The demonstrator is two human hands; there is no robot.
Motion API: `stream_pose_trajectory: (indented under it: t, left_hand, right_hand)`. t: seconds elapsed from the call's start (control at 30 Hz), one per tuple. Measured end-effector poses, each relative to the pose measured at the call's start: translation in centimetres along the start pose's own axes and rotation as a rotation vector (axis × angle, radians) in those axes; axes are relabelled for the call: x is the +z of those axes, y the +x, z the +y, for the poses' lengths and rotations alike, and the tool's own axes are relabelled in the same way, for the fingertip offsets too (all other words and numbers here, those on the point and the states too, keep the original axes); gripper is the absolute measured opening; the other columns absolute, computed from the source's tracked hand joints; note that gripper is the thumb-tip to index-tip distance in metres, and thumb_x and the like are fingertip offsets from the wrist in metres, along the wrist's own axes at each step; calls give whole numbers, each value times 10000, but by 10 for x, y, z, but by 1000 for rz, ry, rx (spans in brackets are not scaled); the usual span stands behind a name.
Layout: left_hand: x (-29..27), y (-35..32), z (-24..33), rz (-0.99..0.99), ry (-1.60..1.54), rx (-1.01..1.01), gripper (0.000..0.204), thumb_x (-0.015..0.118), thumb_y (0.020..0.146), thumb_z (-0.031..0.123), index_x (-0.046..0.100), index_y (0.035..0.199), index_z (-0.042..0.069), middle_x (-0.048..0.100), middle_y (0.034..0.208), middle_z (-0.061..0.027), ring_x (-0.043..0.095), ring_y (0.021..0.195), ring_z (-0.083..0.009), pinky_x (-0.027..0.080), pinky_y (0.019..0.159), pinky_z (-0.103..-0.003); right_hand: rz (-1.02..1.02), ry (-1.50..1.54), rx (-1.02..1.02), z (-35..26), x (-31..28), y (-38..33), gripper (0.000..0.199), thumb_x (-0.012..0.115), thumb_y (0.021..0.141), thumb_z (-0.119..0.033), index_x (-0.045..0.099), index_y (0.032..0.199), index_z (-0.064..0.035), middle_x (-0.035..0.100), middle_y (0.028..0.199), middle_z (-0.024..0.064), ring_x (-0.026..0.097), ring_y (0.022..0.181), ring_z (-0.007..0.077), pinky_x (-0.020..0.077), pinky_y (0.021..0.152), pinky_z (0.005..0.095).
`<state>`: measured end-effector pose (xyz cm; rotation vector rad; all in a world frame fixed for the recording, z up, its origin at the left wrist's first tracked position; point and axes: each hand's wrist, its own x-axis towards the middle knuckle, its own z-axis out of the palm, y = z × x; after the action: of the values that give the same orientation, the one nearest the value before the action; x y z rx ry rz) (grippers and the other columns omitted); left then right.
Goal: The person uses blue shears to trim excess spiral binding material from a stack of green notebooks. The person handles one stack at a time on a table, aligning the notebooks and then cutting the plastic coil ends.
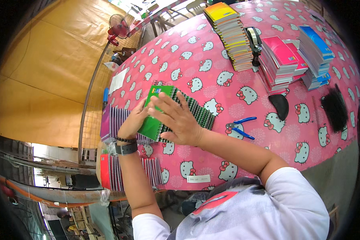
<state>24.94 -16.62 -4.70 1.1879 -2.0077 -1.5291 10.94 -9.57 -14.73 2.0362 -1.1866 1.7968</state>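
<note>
A stack of green spiral notebooks (150,129) lies in the middle of the table, its dark wire bindings stepped out to the right. My right hand (179,122) is over the top green cover with its fingers spread, holding nothing. Against the left edge of the same stack rests my left hand (133,122), fingers stretched along the side; its fingertips are partly hidden. Beside my left wrist, purple spiral notebooks (106,124) stand in a row, and red spiral notebooks (105,171) lie nearer to me.
Blue-handled cutting pliers (241,128) lie right of the green stack. Beyond are tall stacks of yellow (224,14), pink (279,50) and blue notebooks (316,44), plus a tape dispenser (253,44). A black curved piece (279,107) and black wire bindings (335,108) lie at the right.
</note>
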Motion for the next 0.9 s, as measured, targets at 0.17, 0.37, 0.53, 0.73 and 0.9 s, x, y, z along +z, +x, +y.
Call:
stream_pose_trajectory:
  t: [0.17,0.37,0.53,0.73,0.9]
  left_hand:
    - [-37,25,-61,-286,-631,-74,628,326,924,505,316,1346,40,462,1265,-89,477,1110,-157,393,911,-285]
    - [-34,38,-138,-407,-1144,-85,635,317,925,504,282,1363,45,433,1293,-103,461,1140,-172,375,937,-300]
    - [-26,40,-137,-343,-1129,-48,645,325,921,507,265,1368,45,425,1299,-108,459,1146,-181,372,941,-306]
    - [-28,41,-129,-287,-1096,5,659,334,917,511,244,1374,45,415,1306,-115,457,1152,-192,369,946,-314]
    - [-35,41,-120,-246,-1012,16,671,341,914,514,227,1380,44,407,1312,-121,454,1157,-202,366,950,-321]
  right_hand:
    - [-8,-11,52,17,-8,-16,577,263,924,-472,355,1330,-72,271,1413,175,182,1340,330,18,1077,494]
    - [17,-2,40,26,2,-23,567,303,905,-461,337,1352,-114,254,1431,135,174,1347,300,17,1079,499]
    - [72,18,64,27,3,-28,568,295,906,-458,341,1351,-108,260,1430,138,187,1345,299,19,1076,507]
    - [57,35,82,27,5,-28,579,280,911,-469,331,1356,-101,248,1434,143,181,1347,297,8,1072,509]
    - [27,50,187,34,-5,-54,606,285,910,-491,299,1361,-86,234,1436,152,158,1352,296,2,1064,515]
